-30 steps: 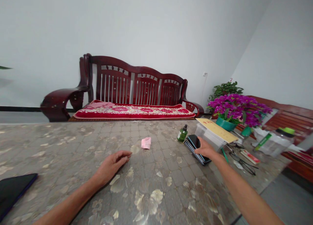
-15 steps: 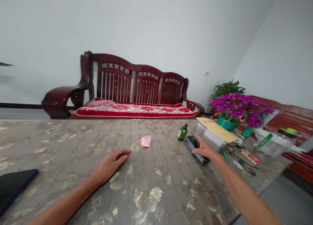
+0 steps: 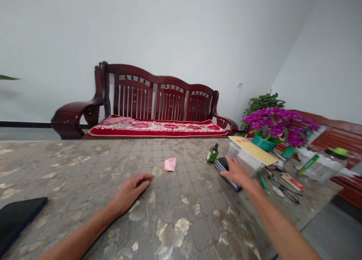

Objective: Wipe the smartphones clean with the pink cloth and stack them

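My left hand (image 3: 135, 188) rests on the patterned tabletop (image 3: 158, 207), its fingers loosely stretched out with nothing in them. A small folded pink cloth (image 3: 170, 164) lies beyond its fingertips, apart from it. To the right, my right hand (image 3: 236, 173) is over a stack of black, phone-like flat slabs (image 3: 222, 164) with pale edges. The thumb lies along the near side and the fingers reach over the far side, where their tips are partly hidden. A green bottle (image 3: 212, 154) with a black cap stands just behind the stack.
A clear plastic box (image 3: 246, 159) with a yellow envelope (image 3: 253, 150) on top adjoins the stack. Glasses (image 3: 285, 190), a green pen (image 3: 262, 180), purple flowers (image 3: 278, 124) and a lime-lidded bottle (image 3: 329, 165) crowd the right side. A dark tablet (image 3: 19, 218) lies at left. Behind stands a wooden bench (image 3: 166, 80).
My right hand has closed in further over the black stack, covering more of it. My left hand stays put on the table. The view has shifted slightly.
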